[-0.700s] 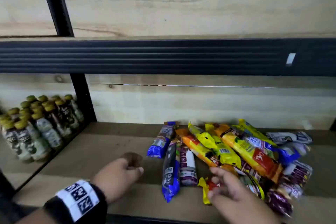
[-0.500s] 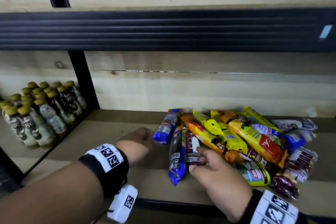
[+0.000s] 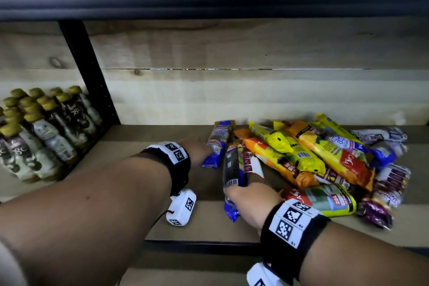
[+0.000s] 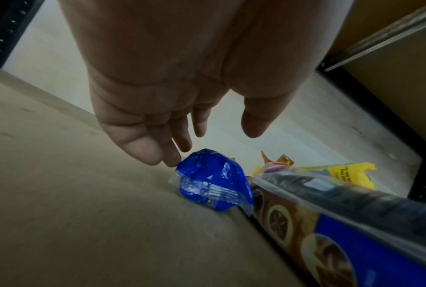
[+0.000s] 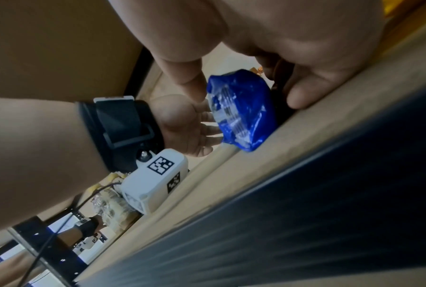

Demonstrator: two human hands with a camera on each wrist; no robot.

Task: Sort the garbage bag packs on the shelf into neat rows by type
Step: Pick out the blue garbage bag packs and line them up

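Two bare hands reach into a wooden shelf where garbage bag packs lie in a loose, overlapping pile; no rows are formed, so nearly all the sorting appears to remain. The right hand grips a dark-and-blue pack at the pile's left edge, thumb and fingers curled around its end. Left of it, the left hand, fingers straight and apart, touches another blue pack. Readable print: "CASA" and "25L". Bottles marked "8C" stand far left of the pile.
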